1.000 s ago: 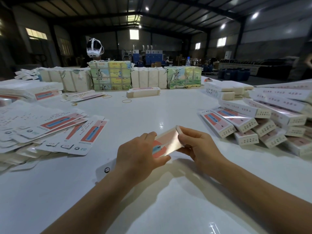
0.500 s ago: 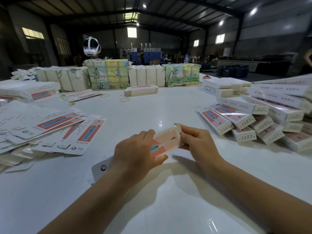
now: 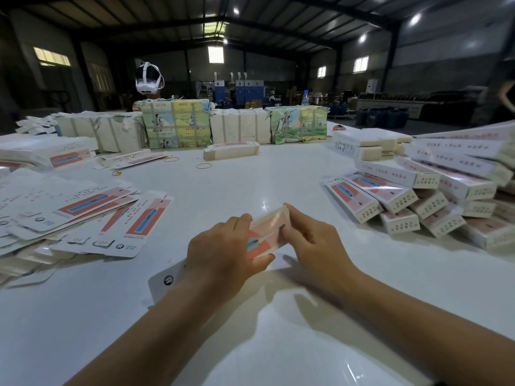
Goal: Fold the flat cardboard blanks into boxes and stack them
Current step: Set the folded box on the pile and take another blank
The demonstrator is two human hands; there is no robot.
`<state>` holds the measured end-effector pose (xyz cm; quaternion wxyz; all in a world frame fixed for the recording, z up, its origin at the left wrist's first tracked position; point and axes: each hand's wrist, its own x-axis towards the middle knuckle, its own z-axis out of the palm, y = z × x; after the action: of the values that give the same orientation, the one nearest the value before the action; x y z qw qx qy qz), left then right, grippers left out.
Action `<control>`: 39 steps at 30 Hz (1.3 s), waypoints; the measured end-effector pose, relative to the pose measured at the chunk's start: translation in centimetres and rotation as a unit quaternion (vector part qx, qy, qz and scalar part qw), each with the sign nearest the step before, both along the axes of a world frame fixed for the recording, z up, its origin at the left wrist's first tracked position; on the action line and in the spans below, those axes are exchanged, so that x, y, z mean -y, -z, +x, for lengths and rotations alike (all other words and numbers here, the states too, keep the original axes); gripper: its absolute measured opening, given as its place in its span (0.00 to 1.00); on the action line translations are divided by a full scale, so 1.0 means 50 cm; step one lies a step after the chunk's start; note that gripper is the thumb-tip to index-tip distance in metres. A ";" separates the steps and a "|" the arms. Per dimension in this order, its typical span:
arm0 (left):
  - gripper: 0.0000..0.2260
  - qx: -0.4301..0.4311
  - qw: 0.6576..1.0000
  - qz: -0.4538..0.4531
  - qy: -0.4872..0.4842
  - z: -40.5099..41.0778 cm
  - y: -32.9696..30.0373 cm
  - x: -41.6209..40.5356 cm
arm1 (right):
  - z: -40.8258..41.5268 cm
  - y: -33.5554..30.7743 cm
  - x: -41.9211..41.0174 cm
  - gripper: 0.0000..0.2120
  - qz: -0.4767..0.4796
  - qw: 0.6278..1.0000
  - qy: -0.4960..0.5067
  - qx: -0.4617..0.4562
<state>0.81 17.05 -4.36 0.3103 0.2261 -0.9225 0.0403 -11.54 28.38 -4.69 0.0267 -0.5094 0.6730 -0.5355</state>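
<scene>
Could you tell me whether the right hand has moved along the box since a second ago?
Yes: the right hand slid nearer, from the box's far end.

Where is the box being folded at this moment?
In the head view, the box being folded is at centre, held just above the white table between the left hand and right hand.

Print on flat blanks [image 3: 83, 213] – blurred, unreadable
</scene>
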 end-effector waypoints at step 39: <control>0.11 0.026 0.994 0.107 0.012 -0.004 0.045 0.065 | -0.269 -0.204 -0.076 0.20 -0.010 0.908 0.367 -0.201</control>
<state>0.60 13.82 -6.60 0.2605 0.2454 -0.9320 -0.0567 -25.01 32.18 5.51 -0.3129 -0.3231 0.7981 -0.4009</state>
